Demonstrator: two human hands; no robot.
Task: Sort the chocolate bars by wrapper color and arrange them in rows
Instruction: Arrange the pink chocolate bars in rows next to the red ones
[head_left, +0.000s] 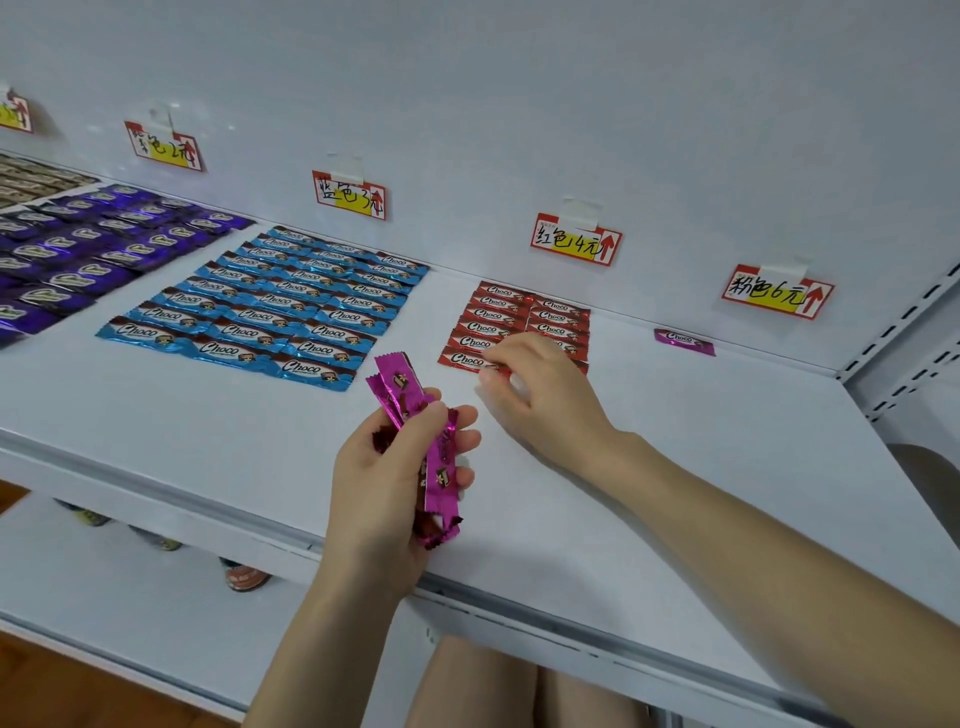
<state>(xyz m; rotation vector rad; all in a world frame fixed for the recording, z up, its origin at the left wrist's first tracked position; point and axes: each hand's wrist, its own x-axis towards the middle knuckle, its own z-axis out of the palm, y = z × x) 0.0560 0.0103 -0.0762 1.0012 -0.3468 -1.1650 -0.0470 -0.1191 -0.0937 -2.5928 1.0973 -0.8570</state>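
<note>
Several pink bars (440, 480) are gripped in a loose bunch by the left hand (379, 483), fingers curled round them. The right hand (540, 395) is held with fingers bent over the near edge of the red rows (498, 312); whether a bar is pinched cannot be told. One pink bar (683, 341) lies alone on the shelf (208, 415), beyond and to the right of the right hand, below a tag (776, 292). Blue rows (260, 306) lie beyond the left hand.

Judged step: the red rows are being squared, with pink laying to follow. It is advised that bars be drawn singly from the bunch, logo up, and set touching the lone bar, edges aligned. Wrappers are magenta foil, shiny and crimped at the ends, and are judged slippery.
</note>
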